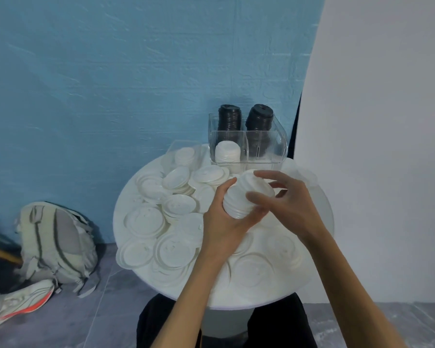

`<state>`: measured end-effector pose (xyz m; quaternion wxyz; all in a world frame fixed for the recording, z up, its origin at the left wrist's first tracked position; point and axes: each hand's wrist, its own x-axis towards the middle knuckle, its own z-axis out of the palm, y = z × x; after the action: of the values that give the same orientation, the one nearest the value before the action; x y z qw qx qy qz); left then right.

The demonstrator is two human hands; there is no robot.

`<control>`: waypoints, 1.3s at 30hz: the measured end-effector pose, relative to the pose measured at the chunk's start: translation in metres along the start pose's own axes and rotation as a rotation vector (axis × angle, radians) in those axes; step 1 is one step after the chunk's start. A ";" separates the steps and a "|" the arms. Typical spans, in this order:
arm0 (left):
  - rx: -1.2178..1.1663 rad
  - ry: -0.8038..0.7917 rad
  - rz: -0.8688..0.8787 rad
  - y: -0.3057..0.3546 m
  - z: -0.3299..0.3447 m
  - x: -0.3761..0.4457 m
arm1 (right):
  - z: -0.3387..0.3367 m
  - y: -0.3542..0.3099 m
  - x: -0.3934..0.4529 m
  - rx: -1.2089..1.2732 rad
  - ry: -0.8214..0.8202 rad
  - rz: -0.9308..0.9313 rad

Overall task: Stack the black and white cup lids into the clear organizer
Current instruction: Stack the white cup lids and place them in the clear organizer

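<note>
White lid stack (246, 197) cupped between left hand (224, 222) — right hand (284, 202).

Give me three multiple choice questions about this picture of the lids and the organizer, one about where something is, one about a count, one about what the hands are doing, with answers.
1. Where does the clear plastic organizer stand on the round white table?
A. At the far edge, near the blue wall
B. At the near edge, by the person
C. On the floor

2. How many stacks of black cup lids stand in the organizer?
A. None
B. Two
C. Five

3. What is the left hand doing?
A. Resting flat on the table
B. Gripping a stack of white cup lids
C. Holding the grey backpack

Answers:
1 A, the organizer sits at the table's far side, before the wall.
2 B, two black stacks rise side by side at its back.
3 B, its fingers curl round the white stack, which the right hand also holds.
</note>
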<state>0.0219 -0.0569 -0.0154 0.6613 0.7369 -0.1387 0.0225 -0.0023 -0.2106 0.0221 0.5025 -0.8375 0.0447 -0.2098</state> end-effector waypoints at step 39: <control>0.082 0.064 0.090 -0.006 -0.001 0.002 | 0.009 0.080 0.014 -0.457 -0.126 0.204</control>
<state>0.0249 -0.0561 -0.0206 0.6328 0.7554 -0.1493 0.0816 0.0248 -0.2467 -0.0463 0.3205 -0.9319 0.1438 -0.0901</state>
